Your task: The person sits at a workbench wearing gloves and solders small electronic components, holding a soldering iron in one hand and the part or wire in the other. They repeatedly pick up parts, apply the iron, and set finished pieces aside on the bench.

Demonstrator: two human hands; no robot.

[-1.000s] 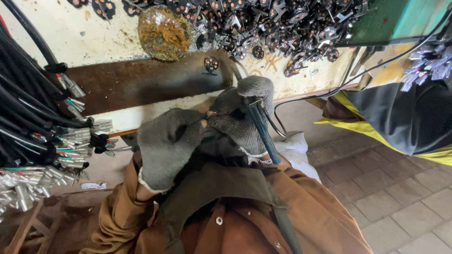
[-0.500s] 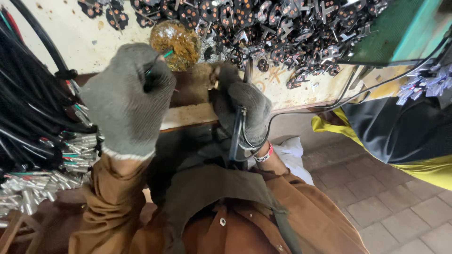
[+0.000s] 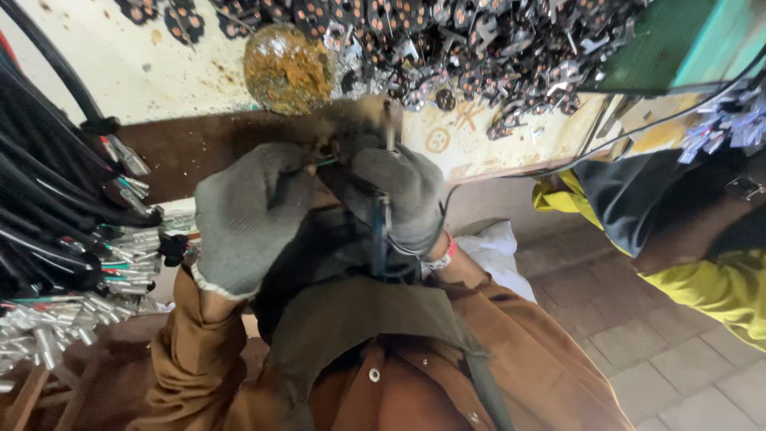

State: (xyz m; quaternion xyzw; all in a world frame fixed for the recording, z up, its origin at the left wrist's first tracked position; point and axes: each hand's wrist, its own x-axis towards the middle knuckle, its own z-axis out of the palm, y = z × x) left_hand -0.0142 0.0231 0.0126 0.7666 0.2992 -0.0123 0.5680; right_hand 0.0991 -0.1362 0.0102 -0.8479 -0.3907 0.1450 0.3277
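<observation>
Both of my hands wear grey knit gloves and meet in front of my chest at the bench edge. My left hand [image 3: 247,215] pinches a thin green wire piece [image 3: 323,162] at its fingertips, right against my right hand. My right hand [image 3: 403,195] is closed around a dark-handled hand tool [image 3: 381,235] held upright. The tool's top end [image 3: 389,120] is blurred. My brown jacket sleeves and dark apron [image 3: 359,319] fill the lower view.
A pale stained bench top [image 3: 159,72] carries a rusty round lump [image 3: 287,68] and a heap of cut cable pieces [image 3: 479,48]. Black cables with metal lugs [image 3: 72,239] hang at the left. Another person's yellow and dark sleeve [image 3: 678,231] is at the right, above a paved floor [image 3: 638,351].
My left hand, raised high toward the bench half a second ago, has come down and right to meet my right hand. The right hand and tool have stayed roughly in place.
</observation>
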